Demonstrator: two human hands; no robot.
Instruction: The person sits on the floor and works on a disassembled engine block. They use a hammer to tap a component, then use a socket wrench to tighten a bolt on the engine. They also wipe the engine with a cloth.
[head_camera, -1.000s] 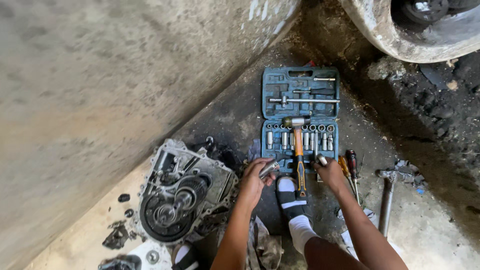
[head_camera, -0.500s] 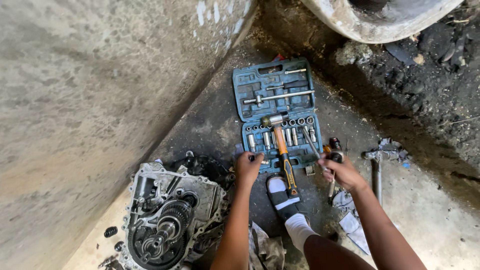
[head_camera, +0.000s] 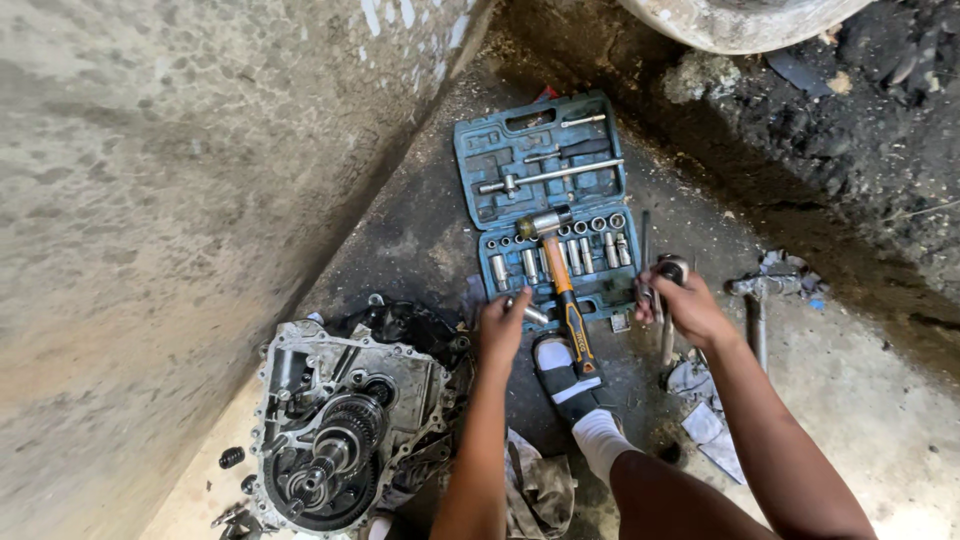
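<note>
My left hand (head_camera: 503, 325) holds a small metal socket (head_camera: 533, 314) just in front of the open blue socket-set case (head_camera: 545, 205). Over at the case's right edge, my right hand (head_camera: 688, 306) grips a ratchet tool (head_camera: 668, 272) with a dark handle. A hammer with an orange and black handle (head_camera: 562, 285) lies across the case's lower tray, over my sandalled foot (head_camera: 563, 378). An opened gearbox housing with exposed gears (head_camera: 335, 435) sits on the ground to the left of my left arm.
A tall concrete wall (head_camera: 180, 190) fills the left side. A second hammer (head_camera: 757, 300) lies on the ground at the right, near scraps of cloth (head_camera: 700, 415). Dark soil and a large curved concrete rim (head_camera: 740, 25) lie beyond the case.
The view has shifted, with the case now higher in frame. My right hand has lifted a ratchet beside the case. My left hand stays near the case's front edge with a socket.
</note>
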